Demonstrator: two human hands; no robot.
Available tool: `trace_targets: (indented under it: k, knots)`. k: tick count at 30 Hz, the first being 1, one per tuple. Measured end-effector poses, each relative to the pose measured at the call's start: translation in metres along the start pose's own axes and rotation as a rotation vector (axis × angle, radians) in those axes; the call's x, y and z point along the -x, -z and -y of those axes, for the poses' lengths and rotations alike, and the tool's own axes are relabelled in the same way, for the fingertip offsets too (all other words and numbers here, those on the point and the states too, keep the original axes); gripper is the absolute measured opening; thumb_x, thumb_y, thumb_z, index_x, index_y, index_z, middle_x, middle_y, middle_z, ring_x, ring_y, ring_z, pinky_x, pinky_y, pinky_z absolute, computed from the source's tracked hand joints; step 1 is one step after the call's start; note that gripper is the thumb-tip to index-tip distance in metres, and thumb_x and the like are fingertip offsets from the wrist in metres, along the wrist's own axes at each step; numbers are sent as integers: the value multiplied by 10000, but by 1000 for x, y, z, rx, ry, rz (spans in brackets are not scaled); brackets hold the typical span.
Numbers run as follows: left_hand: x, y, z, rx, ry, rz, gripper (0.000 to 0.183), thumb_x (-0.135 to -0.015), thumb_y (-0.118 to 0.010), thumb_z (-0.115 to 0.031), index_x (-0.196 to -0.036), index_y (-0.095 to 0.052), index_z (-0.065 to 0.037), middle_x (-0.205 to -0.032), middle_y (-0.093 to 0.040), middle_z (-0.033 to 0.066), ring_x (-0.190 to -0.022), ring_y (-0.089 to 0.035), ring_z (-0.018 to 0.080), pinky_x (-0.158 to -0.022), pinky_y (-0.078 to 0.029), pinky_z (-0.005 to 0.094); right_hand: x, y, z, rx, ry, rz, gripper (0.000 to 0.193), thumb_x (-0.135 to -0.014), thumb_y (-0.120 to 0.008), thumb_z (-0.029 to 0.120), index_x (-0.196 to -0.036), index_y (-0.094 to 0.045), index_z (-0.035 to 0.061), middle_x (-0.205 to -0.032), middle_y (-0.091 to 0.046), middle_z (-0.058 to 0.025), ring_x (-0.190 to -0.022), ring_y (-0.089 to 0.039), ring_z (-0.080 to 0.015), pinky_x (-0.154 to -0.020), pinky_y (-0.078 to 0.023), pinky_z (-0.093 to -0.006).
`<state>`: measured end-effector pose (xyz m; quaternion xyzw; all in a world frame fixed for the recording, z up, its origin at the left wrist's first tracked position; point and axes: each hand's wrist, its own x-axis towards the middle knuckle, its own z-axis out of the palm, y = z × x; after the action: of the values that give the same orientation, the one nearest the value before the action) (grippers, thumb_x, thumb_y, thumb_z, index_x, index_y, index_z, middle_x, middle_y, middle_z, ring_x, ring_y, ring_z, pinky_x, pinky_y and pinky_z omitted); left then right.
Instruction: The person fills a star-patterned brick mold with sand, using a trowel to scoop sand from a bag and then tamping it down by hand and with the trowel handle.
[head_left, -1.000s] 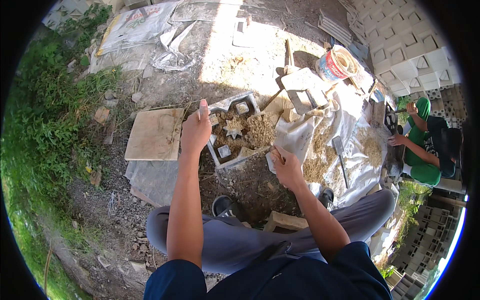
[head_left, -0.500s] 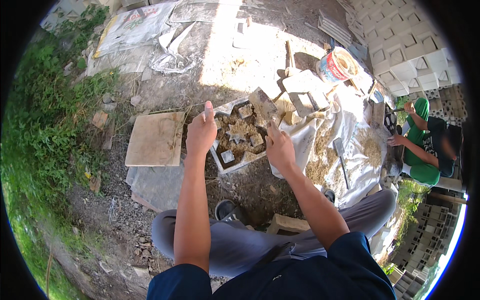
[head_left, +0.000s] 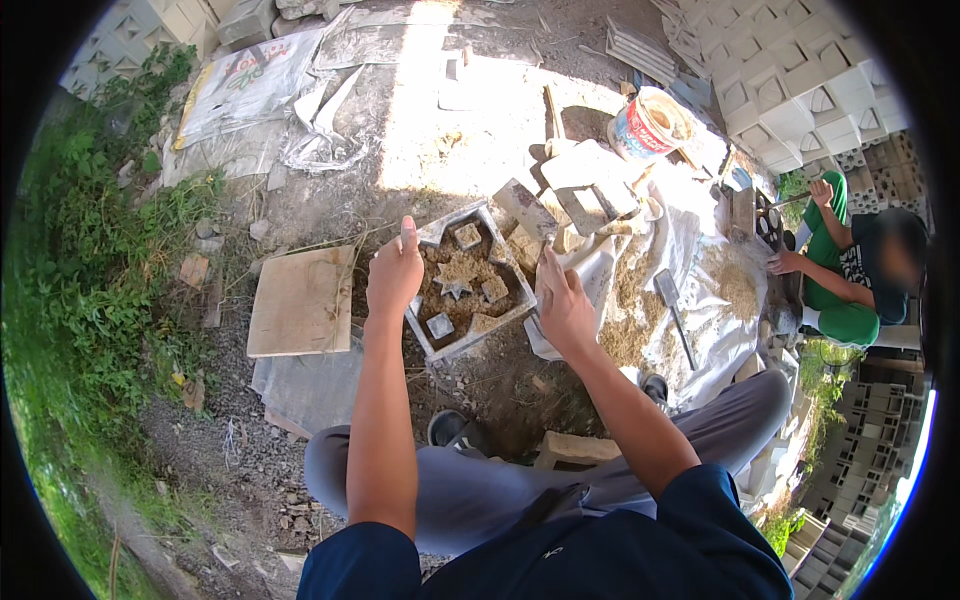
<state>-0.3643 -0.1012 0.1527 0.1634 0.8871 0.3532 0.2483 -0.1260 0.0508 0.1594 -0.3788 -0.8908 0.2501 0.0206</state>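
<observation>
A metal mold [head_left: 478,338] with raised square blocks and a star-shaped centre lies on the ground before me, with brown sandy mix [head_left: 457,269] in its recesses. At the mold's left edge is my left hand [head_left: 395,283], one digit pointing away from me and the others curled out of sight; what they hold, if anything, is hidden. My right hand [head_left: 565,312] is closed round the handle of a trowel, beside the mold's right edge. The flat rectangular trowel blade [head_left: 524,208] extends just beyond the mold's far right corner.
A square wooden board [head_left: 300,303] lies left of the mold. To the right are a white sheet with brown mix [head_left: 632,327], a long-handled tool [head_left: 676,318] and a bucket [head_left: 652,124]. A co-worker in green trousers [head_left: 827,318] sits at far right, near stacked blocks [head_left: 800,80].
The trowel blade has moved right, off the mold's far right corner, uncovering that part. My view has shifted slightly right. My left hand stays at the mold's left edge.
</observation>
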Motion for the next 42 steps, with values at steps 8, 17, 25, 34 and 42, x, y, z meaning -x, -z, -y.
trace_targets:
  k: [8, 17, 25, 34, 42]
  knots:
    - [7, -42, -34, -117, -66, 95, 874, -992, -224, -704, -1006, -678, 43, -964, -672, 318, -992, -640, 476, -877, -478, 564, 54, 30, -181, -80, -89, -322, 557, -1000, -494, 130, -1539, -358, 172, -1188, -602, -283, -984, -632, -485, -824, -527, -539]
    - [84, -140, -93, -464, -134, 243, 810, -988, -291, -689, -1189, -674, -4, -1107, -680, 304, -1084, -644, 460, -935, -501, 553, 111, 11, -289, -124, -379, -327, 525, -993, -514, 189, -1508, -413, 161, -1097, -616, -291, -965, -617, -492, -826, -491, -571]
    - [148, -240, -130, -656, -104, 357, 878, -917, -355, -782, -1208, -641, -5, -1151, -665, 316, -1122, -636, 452, -932, -507, 532, 125, 3, -319, -204, -498, -175, 519, -1000, -481, 230, -1509, -402, 170, -1148, -614, -297, -1010, -632, -487, -846, -513, -563]
    - [189, -314, -62, -581, -62, 223, 721, -817, -713, -552, -1286, -613, -13, -1216, -655, 284, -1120, -641, 446, -929, -523, 514, 151, 6, -320, -234, -728, -60, 548, -975, -512, 203, -1502, -366, 166, -1258, -562, -308, -1005, -652, -481, -847, -525, -557]
    - [173, -314, -68, -235, -99, 209, 348, -836, -602, -223, -994, -688, 75, -977, -675, 346, -1026, -647, 484, -874, -516, 523, 170, -48, -282, -562, -575, -10, 457, -976, -511, 158, -1407, -452, 18, -1035, -646, -356, -1018, -611, -519, -878, -481, -571]
